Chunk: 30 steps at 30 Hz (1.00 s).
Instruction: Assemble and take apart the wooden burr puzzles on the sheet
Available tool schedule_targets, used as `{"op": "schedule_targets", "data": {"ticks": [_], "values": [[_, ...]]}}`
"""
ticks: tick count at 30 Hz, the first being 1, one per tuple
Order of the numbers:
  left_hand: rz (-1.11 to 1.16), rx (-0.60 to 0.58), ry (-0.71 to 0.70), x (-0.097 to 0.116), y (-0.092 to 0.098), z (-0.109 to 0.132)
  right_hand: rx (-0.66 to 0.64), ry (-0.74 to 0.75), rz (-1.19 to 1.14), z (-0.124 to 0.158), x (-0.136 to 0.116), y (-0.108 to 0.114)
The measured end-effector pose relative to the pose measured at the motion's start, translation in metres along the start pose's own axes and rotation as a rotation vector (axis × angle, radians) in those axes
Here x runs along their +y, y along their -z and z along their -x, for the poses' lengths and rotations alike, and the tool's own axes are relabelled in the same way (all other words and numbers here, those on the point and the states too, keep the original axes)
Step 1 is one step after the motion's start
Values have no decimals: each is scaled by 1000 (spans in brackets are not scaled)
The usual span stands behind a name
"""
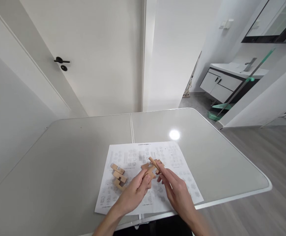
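My left hand (134,193) and my right hand (176,190) meet over a printed instruction sheet (182,170) near the table's front edge. Together they pinch a small cluster of notched wooden puzzle pieces (153,166), held just above the sheet. The left fingers close on its left side, the right fingers on its right side. Several more wooden puzzle pieces (118,177) lie loose on the sheet to the left of my left hand, not touched.
The grey folding table (59,164) has a seam down its middle and a rounded right edge. A white door with a black handle (61,61) stands behind it. To the right, a mop (234,95) leans near a bathroom vanity (228,80).
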State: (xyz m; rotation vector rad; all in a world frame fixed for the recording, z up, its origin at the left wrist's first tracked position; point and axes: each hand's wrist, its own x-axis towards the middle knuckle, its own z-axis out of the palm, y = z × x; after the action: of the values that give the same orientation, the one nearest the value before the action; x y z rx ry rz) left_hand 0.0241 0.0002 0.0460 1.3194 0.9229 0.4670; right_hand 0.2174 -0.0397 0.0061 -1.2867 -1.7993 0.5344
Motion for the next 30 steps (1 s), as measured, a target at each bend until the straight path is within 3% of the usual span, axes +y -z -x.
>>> {"op": "schedule_targets", "data": {"ticks": [6,13,20,26,30], "values": [[-100,73,-59,8,-7,1,-4,11,-23,9,-16,-10],[-112,185,-96,9,-15,6,222,-123,-38,20,-16,-32],[-150,108,-79,10,-7,10,110,-57,-7,18,-20,-24],[39,18,-67,9,-1,22,70,-61,-43,11,-27,-19],[15,60,-94,7,4,28,42,-11,-11,10,-29,-24]]}}
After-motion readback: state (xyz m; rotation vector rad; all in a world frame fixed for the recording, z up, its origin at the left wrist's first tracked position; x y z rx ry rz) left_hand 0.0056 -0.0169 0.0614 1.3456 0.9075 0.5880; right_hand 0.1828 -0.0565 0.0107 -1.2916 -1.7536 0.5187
